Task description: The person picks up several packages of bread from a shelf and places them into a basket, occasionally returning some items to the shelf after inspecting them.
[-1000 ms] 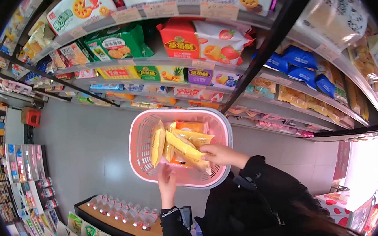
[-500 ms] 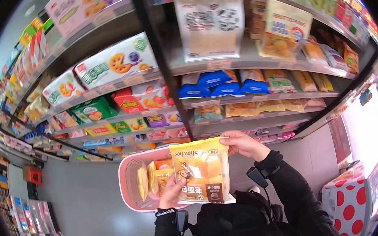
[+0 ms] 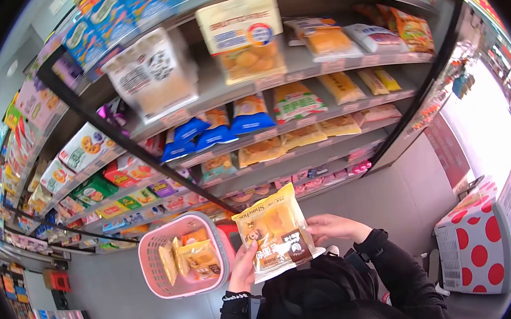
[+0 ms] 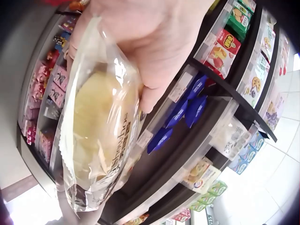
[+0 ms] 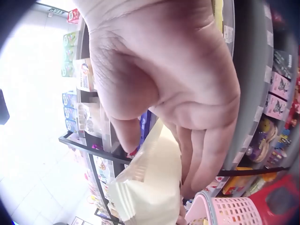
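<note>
A clear and yellow bag of bread (image 3: 277, 230) is held up in front of the body, its printed face toward the head camera. My left hand (image 3: 242, 269) grips its lower left edge with the thumb over the front. On the opposite edge, my right hand (image 3: 337, 228) pinches the bag; in the right wrist view the thumb lies on one side of the pale bag (image 5: 157, 183) and the fingers on the other. Left of the hands is a pink basket (image 3: 148, 277) with several yellow bread bags (image 3: 201, 260) in it.
Shelves (image 3: 222, 193) of packaged snacks curve across the front, with blue bags (image 3: 250, 114) and more bread packs (image 3: 261, 152). A red-dotted box (image 3: 472, 244) stands on the right. Something red (image 3: 230, 234) sits behind the basket.
A bread bag has come up out of the basket and is now held in both hands, tilted compared with half a second ago. The head view has swung right along the shelves.
</note>
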A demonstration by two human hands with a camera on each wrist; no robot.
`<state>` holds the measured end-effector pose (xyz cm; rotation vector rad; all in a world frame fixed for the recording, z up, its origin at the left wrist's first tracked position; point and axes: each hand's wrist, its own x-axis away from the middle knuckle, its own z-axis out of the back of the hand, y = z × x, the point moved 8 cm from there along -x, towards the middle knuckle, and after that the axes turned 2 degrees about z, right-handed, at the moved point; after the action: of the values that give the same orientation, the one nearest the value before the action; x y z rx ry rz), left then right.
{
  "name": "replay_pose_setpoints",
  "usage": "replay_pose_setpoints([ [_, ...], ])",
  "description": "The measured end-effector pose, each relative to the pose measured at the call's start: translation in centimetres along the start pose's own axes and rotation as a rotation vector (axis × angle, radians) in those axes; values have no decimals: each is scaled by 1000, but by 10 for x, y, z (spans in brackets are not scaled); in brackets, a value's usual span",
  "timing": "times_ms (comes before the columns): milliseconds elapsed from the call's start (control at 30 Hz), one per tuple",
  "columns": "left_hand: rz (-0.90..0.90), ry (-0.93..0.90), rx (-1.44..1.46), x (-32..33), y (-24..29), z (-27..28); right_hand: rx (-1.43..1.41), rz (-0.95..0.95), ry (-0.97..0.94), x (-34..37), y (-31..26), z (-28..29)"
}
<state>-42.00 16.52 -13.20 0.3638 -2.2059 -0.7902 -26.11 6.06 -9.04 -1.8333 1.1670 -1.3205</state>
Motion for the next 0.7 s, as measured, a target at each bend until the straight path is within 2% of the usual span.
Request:
replay_pose_setpoints([
  [300,123,-86,5,-30,-72,-105,45,13,203,91,20,80],
  [400,182,-92,-21,-40,-93,-127,-21,20,247,117,32,100],
  [467,244,-25,-25,-45,-107,-135,-10,38,291,131,38,113],
  [700,242,-69,-153,-52,-118,-160,-116,147,406,149,60,133],
])
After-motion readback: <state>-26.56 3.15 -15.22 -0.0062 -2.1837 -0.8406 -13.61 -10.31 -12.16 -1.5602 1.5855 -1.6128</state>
